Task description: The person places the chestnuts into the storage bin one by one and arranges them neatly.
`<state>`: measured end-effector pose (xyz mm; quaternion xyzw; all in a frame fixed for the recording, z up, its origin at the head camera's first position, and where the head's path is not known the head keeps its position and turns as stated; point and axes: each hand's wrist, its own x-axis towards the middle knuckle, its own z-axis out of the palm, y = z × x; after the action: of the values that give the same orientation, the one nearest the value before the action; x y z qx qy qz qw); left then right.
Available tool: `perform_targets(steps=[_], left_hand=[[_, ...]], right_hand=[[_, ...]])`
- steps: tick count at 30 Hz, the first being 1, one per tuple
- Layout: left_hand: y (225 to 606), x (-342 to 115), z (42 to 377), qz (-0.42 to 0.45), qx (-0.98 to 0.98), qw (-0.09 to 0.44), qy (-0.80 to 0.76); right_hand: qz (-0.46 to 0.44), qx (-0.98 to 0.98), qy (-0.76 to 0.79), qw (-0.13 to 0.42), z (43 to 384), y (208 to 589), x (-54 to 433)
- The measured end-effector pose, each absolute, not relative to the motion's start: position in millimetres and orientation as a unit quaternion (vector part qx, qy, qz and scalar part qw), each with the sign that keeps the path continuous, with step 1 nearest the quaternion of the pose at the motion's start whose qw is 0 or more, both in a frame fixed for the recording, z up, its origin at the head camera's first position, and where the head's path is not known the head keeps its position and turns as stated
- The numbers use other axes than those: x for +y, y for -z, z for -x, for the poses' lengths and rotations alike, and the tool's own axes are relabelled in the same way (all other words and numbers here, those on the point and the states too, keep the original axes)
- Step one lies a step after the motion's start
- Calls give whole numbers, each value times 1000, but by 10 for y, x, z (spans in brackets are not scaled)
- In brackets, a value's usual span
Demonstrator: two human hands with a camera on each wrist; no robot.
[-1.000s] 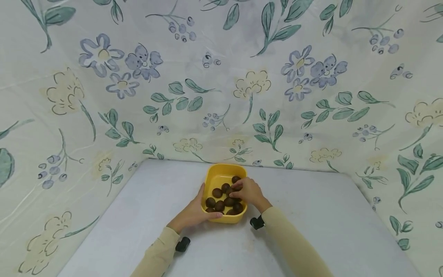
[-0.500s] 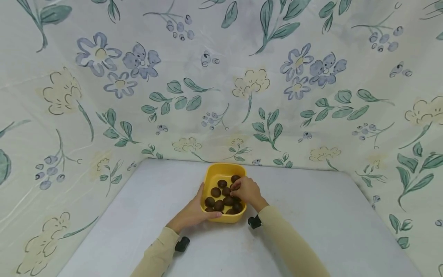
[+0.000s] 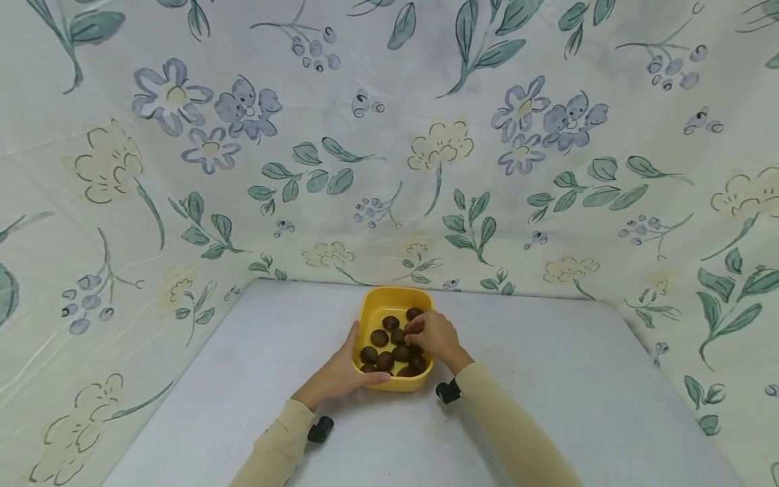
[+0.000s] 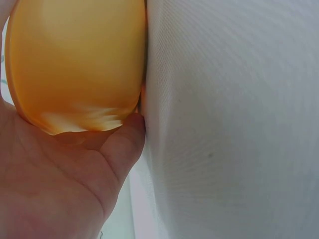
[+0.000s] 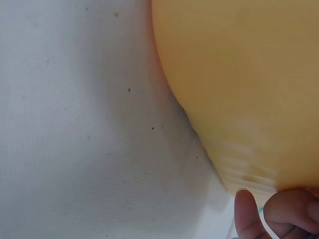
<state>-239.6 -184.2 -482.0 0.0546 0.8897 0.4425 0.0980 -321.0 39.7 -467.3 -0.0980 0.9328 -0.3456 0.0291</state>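
Observation:
In the head view, a yellow rectangular tub (image 3: 403,385) with rounded corners stands on the table, holding several dark brown, round, nut-like balls (image 3: 379,338). My left hand (image 3: 337,372) grips its near left corner, thumb along the near side and fingers up the left side. The left wrist view shows the palm of that hand (image 4: 60,174) against the tub's wall (image 4: 75,55). Over the right rim reaches my right hand (image 3: 435,338), its bent fingertips right beside a brown ball (image 3: 398,337); I cannot tell if it pinches one. Some balls are hidden under it.
White cloth covers the table (image 3: 548,379). A flower-printed sheet (image 3: 389,169) rises behind and along both sides. Black wrist devices sit below the left wrist (image 3: 320,429) and right wrist (image 3: 448,391). A few small specks dot the cloth (image 5: 99,109).
One second ago the fingers covered a ball mid-tub; since then a ball shows farther back and left of the right fingertips. Over the last half second hardly anything moves.

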Motion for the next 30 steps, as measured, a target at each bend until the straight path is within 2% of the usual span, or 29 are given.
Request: perform_targets(steps=[17,30], left_hand=[[4820,-1831,2437,-72,888,88,-445],[4847,-1838,2421,-71,889,83,-445]], right_hand=[[114,919,378,5,3166,4619,453],[99,889,444,-50,3111,4542,680]])
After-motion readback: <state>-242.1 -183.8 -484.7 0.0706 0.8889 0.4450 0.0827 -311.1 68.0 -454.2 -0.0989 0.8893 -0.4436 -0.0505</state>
